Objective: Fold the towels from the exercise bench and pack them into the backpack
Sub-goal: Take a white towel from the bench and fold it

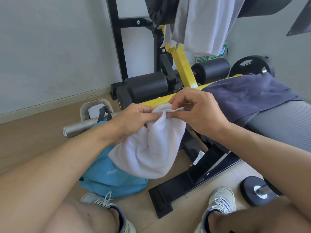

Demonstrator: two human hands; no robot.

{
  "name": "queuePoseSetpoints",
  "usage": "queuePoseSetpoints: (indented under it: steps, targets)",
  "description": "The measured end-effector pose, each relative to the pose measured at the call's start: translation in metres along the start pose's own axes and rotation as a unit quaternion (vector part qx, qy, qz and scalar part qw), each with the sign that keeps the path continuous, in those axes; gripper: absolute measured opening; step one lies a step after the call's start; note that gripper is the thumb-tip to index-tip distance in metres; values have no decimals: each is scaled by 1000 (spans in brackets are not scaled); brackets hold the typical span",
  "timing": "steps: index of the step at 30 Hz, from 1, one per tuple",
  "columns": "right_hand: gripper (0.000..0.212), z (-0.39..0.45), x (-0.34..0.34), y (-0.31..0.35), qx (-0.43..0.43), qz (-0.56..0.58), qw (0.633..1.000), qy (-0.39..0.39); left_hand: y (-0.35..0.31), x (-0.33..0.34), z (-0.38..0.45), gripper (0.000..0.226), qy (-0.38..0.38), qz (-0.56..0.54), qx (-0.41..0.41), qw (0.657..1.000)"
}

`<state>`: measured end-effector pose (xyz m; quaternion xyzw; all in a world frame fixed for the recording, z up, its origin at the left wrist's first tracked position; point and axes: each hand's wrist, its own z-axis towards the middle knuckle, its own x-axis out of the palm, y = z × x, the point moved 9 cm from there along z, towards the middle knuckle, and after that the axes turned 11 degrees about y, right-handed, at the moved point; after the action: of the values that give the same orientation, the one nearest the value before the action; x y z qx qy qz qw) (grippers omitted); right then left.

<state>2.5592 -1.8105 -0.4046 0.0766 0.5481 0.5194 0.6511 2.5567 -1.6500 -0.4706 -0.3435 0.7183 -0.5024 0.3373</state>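
A person seated over a gym floor holds a white towel (151, 145) in mid-air, both hands meeting at its top edge: the left hand (133, 118) has its grip closed on a bunched fold, while the right hand (196, 111) pinches the hem between thumb and fingers, apparently bringing two edges together to start a fold. The cloth hangs in a loose pouch below the hands, directly above the blue backpack (107, 174), which lies on the wooden floor between the person's feet and the bench frame, close enough that a finished fold could be lowered straight in; whether its opening is unzipped cannot be told, since the towel covers that part. More laundry waits: a dark blue towel (249, 95) is spread over the grey padded surface (284, 121) of the exercise bench at right, and a pale grey towel (207, 24) is draped from the upper pad at the top of the frame. Nothing appears packed yet, so the job looks to be in its early stage. Crowding the working space are the bench's yellow bar (156, 101) just behind the hands, a steel barbell sleeve (80, 126) touching the bag's far side, a dumbbell (255, 190) by the right shoe, and a weight plate (252, 66) against the wall.
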Motion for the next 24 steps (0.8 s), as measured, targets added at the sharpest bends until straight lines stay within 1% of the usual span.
queuePoseSetpoints:
  steps: [2,4,6,8,9,10,12,13,15,17,20,22,24]
  targets:
    - [20,0,-2,1,-5,7,1000,-7,3,-2,1,32,-11,-28,-4,1000]
    - [19,0,-3,0,0,6,1000,-9,4,-5,1,25,-23,-31,0,999]
    - [19,0,-3,2,2,2,1000,-12,3,-8,2,23,-32,-29,10,999]
    - [19,0,-5,6,-1,-11,1000,-22,2,-8,3,22,-28,-32,13,999]
    - [21,-1,-7,8,1,-16,999,-30,2,-6,3,21,-14,-35,12,999]
    - [23,-1,-8,10,8,-18,999,-38,1,-2,2,23,8,-37,12,999]
    - [24,-4,-9,8,30,-18,998,-48,0,6,1,39,49,-29,18,998]
    - [23,-5,-8,6,42,-13,998,-47,0,7,0,45,52,-20,18,998]
    - [21,-7,-3,4,58,1,998,-38,-2,4,1,51,21,1,22,1000]
    - [21,-7,0,4,59,9,998,-34,-4,0,1,52,-9,17,30,999]
    - [22,-7,0,7,62,18,997,-36,-7,-5,-1,40,-38,19,47,998]
    - [21,-7,1,8,64,29,997,-33,-8,-10,-1,31,-63,2,56,996]
    - [21,-6,2,8,62,52,996,-25,-7,-13,-1,33,-71,-26,55,996]
